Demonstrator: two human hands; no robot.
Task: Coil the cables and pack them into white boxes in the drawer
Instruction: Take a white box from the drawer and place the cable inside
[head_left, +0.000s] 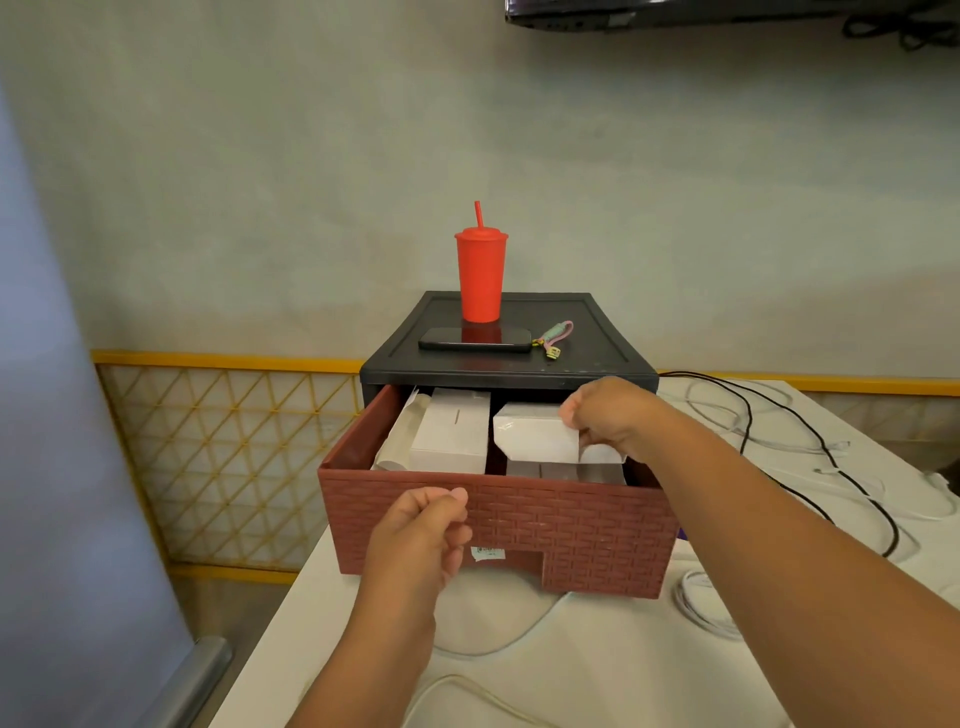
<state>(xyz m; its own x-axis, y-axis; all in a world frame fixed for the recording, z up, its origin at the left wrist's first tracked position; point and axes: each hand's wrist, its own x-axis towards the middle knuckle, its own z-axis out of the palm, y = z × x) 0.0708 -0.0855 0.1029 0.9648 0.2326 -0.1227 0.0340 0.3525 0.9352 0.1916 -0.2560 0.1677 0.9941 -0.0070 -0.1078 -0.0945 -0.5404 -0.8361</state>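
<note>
Head view — perhaps four white boxes (451, 434)

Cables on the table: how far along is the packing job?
Early. Done: the drawer is open. In hand: the right hand grips a white box in it; the left hand is at its front. Left: black cable and white cables lie loose, unpacked.
</note>
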